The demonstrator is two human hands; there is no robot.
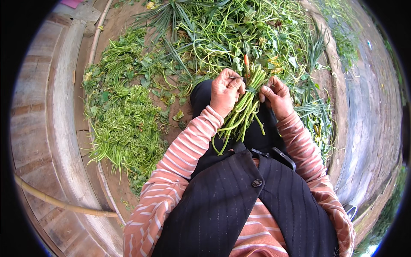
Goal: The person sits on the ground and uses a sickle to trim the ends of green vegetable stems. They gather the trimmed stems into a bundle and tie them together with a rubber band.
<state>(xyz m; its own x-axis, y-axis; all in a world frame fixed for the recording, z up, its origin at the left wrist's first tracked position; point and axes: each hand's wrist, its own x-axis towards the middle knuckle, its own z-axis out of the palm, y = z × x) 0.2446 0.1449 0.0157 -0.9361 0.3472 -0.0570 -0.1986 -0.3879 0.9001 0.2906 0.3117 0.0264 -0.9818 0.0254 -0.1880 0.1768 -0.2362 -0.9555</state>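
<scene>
A bundle of long green stems lies across my lap, its thick cut ends pointing away from me and loose stems trailing toward my waist. Around its middle runs a narrow dark green leaf strip. My left hand pinches the strip between thumb and fingers at the bundle's left side. On the right side, my right hand has thumb and forefinger closed at the strip's other end, which is mostly hidden by the fingers. Just beyond the bundle shows an orange handle with a thin dark curved part.
A large heap of leafy vines spreads ahead. Bunched greens lie on the ground to the left, beside a thin bamboo pole. Long strap-like leaves rest on the heap. A weathered log bounds the right side.
</scene>
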